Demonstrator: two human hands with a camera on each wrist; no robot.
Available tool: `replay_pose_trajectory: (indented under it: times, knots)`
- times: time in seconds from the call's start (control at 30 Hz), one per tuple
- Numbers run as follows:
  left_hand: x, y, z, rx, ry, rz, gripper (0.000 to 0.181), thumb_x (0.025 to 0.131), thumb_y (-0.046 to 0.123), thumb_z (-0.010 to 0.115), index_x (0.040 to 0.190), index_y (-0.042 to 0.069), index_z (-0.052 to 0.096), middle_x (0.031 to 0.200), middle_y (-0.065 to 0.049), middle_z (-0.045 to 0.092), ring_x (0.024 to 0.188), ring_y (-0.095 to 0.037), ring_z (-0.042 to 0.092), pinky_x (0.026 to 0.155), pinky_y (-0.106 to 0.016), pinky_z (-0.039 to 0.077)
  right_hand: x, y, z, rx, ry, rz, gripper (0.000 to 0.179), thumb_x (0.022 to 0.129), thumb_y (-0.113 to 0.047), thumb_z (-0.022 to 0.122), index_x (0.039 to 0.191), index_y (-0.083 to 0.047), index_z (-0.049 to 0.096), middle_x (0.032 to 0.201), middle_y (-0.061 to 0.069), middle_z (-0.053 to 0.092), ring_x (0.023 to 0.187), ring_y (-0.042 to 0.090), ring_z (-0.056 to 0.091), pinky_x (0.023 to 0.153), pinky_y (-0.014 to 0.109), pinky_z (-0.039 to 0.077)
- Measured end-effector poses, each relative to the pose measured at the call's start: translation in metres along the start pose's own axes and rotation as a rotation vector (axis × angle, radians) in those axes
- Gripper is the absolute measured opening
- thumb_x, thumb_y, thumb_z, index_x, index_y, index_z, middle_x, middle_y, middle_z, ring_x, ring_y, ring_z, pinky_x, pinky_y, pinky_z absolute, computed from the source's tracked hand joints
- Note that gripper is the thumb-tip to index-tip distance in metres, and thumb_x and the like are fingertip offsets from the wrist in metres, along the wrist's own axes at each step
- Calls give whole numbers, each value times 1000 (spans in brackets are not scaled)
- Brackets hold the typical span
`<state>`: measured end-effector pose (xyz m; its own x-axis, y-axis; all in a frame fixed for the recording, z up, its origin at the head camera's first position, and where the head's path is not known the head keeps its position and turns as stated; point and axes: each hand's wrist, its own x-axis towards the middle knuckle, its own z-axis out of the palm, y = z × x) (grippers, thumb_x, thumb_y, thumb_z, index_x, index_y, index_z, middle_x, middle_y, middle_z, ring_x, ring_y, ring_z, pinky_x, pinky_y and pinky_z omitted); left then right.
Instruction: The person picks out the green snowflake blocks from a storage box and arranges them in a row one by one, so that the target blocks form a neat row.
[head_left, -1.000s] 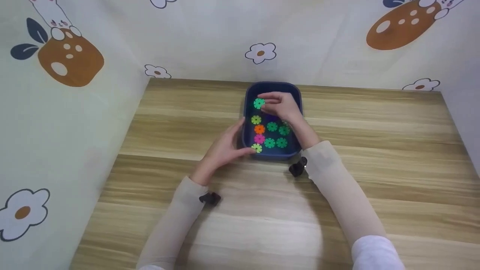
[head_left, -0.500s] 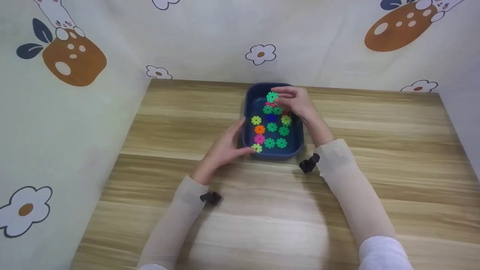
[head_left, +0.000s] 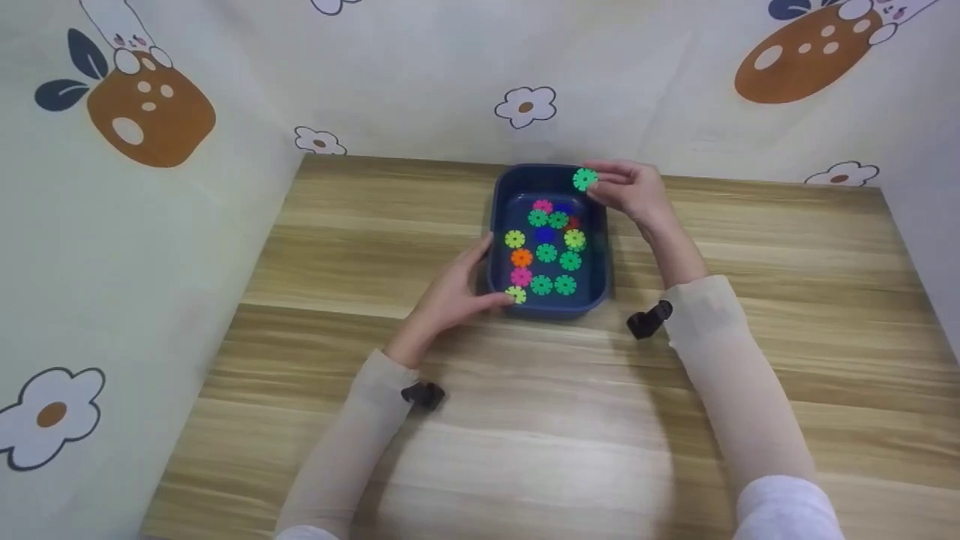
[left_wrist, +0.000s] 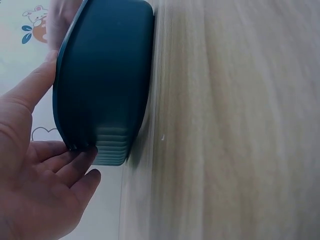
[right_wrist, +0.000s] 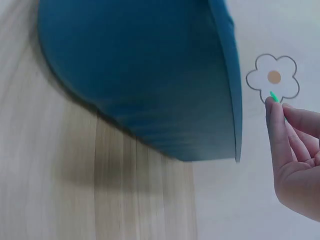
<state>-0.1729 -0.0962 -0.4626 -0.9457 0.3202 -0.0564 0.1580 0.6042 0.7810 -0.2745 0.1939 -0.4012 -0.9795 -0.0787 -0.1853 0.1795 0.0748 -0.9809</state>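
Observation:
My right hand (head_left: pixel 637 195) pinches a green notched snowflake disc (head_left: pixel 585 179) between thumb and fingertips, over the back right corner of a dark blue plastic bin (head_left: pixel 555 310). From the right wrist view the green disc (right_wrist: pixel 274 96) shows only as a thin edge above the fingertips. My left hand (head_left: pixel 450 292) holds the bin at its left side, thumb at the near left corner. In the left wrist view its fingers lie against the bin's ridged outer wall (left_wrist: pixel 111 142). Several more discs lie inside the bin, among them an orange disc (head_left: pixel 521 257) and a pink disc (head_left: pixel 521 277).
The bin stands at the back of a wood-grain table (head_left: pixel 525 450), close to a pale patterned backdrop (head_left: pixel 420 90). Another backdrop panel (head_left: pixel 150 247) runs along the left. A black wrist camera (head_left: pixel 649 321) sits on the right sleeve, another black camera (head_left: pixel 424 395) on the left.
My right hand has carried the green disc rightward and slightly back, from the bin's left part to its back right corner, uncovering discs beneath. The left hand has stayed in place.

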Motion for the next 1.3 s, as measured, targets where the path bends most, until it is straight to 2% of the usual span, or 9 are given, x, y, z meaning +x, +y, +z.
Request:
replay_pose_trajectory:
  times: [0.13, 0.3, 0.5, 0.67, 0.97, 1.2, 1.3]
  knots:
    - [0, 0, 0, -17, 2, 8, 105, 79, 45, 82, 160, 18, 23, 166, -8, 26, 153, -28, 26, 125, -47, 24, -1, 1, -9, -15, 16, -9, 39, 93, -5, 67, 131, -1, 63, 100, -4, 74, 92, 8, 72, 86, 21, 58]
    - [0, -1, 0, -53, -2, 12, 105, 79, 43, 83, 160, 17, 22, 166, -9, 26, 151, -27, 31, 124, -42, 28, -1, 4, -17, 51, 27, -22, 38, 93, -1, 66, 130, 2, 62, 95, -3, 75, 88, 8, 73, 81, 18, 59]
    - [3, -1, 2, -179, -24, 36, 105, 79, 30, 85, 160, 12, 20, 166, -12, 22, 148, -27, 38, 118, -34, 37, -1, 10, -25, 127, 37, -42, 39, 91, 6, 65, 130, 6, 60, 91, -2, 76, 85, 8, 73, 79, 19, 60]
    - [2, -1, 3, -255, -36, 42, 106, 79, 25, 85, 160, 12, 18, 167, -15, 19, 148, -29, 37, 116, -34, 40, 0, 14, -30, 162, 40, -47, 41, 90, 11, 62, 131, 10, 58, 90, 0, 76, 84, 8, 74, 81, 22, 60]
    - [0, 0, 2, -263, -36, 29, 105, 80, 24, 84, 161, 13, 18, 167, -15, 18, 148, -31, 36, 114, -37, 42, 0, 22, -40, 185, 69, -22, 39, 90, 11, 63, 128, 5, 61, 88, -2, 77, 82, 7, 73, 77, 19, 60]
    - [0, 0, 2, -265, -36, 26, 106, 80, 25, 85, 161, 15, 17, 167, -16, 17, 148, -32, 36, 114, -37, 42, -1, 28, -48, 252, 54, -18, 40, 89, 14, 62, 128, 7, 60, 87, -1, 77, 82, 7, 74, 76, 19, 60]
    - [0, 0, 3, -272, -40, 22, 106, 80, 25, 84, 161, 16, 17, 167, -15, 16, 148, -31, 36, 115, -37, 42, -1, 32, -51, 248, 46, -14, 41, 90, 14, 61, 130, 8, 57, 86, -1, 77, 81, 6, 74, 77, 18, 60]
